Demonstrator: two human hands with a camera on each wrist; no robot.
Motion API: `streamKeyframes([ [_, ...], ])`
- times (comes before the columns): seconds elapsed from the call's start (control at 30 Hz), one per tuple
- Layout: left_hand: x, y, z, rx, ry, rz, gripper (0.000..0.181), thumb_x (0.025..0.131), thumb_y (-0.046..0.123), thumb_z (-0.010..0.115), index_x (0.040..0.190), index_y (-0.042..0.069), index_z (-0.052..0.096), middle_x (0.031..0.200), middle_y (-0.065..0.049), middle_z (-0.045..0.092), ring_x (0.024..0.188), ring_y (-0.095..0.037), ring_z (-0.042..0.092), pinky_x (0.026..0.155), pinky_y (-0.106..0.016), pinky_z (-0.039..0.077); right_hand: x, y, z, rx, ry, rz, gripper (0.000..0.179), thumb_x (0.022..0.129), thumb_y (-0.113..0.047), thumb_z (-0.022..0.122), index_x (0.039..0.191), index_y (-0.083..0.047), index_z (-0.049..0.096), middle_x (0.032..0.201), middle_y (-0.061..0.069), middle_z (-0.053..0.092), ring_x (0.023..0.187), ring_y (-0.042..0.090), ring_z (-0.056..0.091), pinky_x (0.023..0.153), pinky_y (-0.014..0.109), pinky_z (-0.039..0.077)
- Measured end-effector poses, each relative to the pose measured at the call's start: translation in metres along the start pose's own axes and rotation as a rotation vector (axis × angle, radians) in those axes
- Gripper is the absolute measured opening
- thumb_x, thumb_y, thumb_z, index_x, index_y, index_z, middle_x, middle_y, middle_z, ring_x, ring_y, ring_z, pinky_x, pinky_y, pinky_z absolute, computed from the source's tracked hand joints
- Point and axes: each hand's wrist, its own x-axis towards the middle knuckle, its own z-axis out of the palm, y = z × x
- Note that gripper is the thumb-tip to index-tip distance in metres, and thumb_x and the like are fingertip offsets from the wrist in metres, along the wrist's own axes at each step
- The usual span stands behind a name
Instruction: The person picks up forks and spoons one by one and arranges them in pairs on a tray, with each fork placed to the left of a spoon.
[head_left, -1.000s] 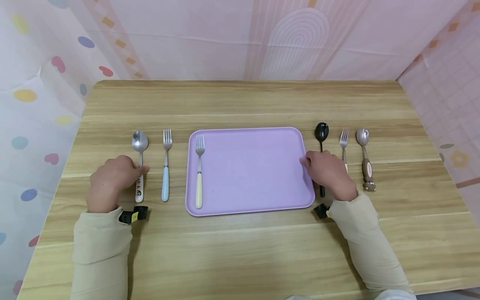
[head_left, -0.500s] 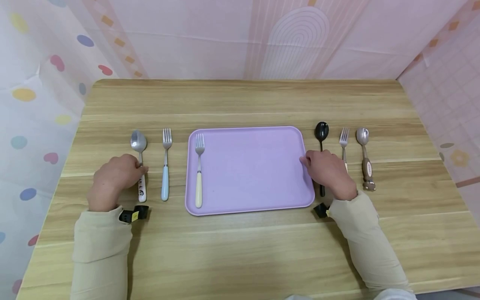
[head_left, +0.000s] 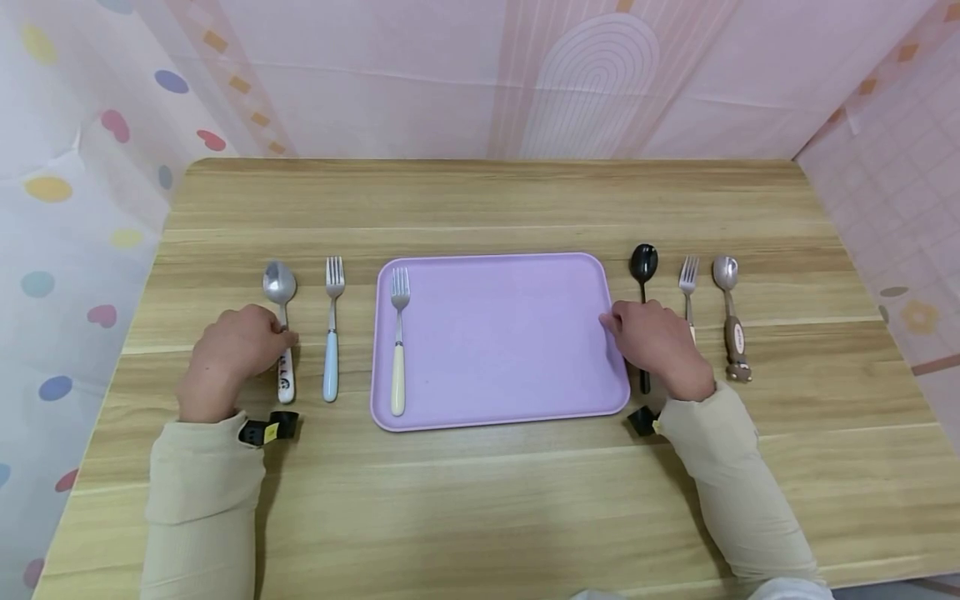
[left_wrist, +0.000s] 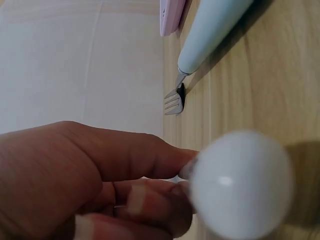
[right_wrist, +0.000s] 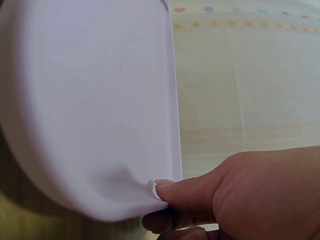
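My left hand (head_left: 236, 354) pinches the white patterned handle of a spoon (head_left: 280, 283) at the left of the table; in the left wrist view the rounded handle end (left_wrist: 242, 185) fills the foreground. My right hand (head_left: 660, 346) grips the right rim of a purple tray (head_left: 502, 333), thumb on the inner side and fingers below, as the right wrist view shows. On the tray's left side lies a fork with a cream handle (head_left: 398, 379). A fork with a light blue handle (head_left: 331, 367) lies between the spoon and the tray.
Right of the tray lie a black spoon (head_left: 643, 262), partly hidden under my right hand, a small fork (head_left: 688, 275) and a spoon with a brown bear-shaped handle (head_left: 735, 342). Patterned curtains (head_left: 390, 83) hang behind the wooden table (head_left: 480, 508) and at both sides.
Between my left fingers the spoon has shifted slightly, its handle end swinging a little to the right. My right hand and the tray have stayed in place.
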Motion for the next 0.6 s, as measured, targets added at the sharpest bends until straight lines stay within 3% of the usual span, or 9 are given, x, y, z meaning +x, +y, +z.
streamKeyframes([
  [0.23,-0.0003,0.0016,0.0009,-0.049,0.019,0.007,0.028,0.088,0.017,0.054,0.062,0.006,0.054,0.048,0.0,0.052,0.046,-0.018,0.05,0.048,-0.032,0.036,0.0006,-0.0002,0.0,0.001,-0.008,0.003,0.03,0.101,-0.027,0.047,0.104,-0.002,0.063,0.074,0.012,0.058,0.07,0.03,0.057,0.056,0.042,0.042],
  [0.6,0.0003,0.0048,0.0011,-0.072,0.075,-0.005,0.028,0.087,0.016,0.054,0.061,0.005,0.055,0.047,-0.001,0.052,0.044,-0.018,0.05,0.046,-0.033,0.036,0.0002,0.0001,-0.0003,0.001,0.002,-0.004,0.03,0.1,-0.027,0.047,0.104,-0.002,0.064,0.074,0.012,0.058,0.07,0.031,0.057,0.056,0.042,0.043],
])
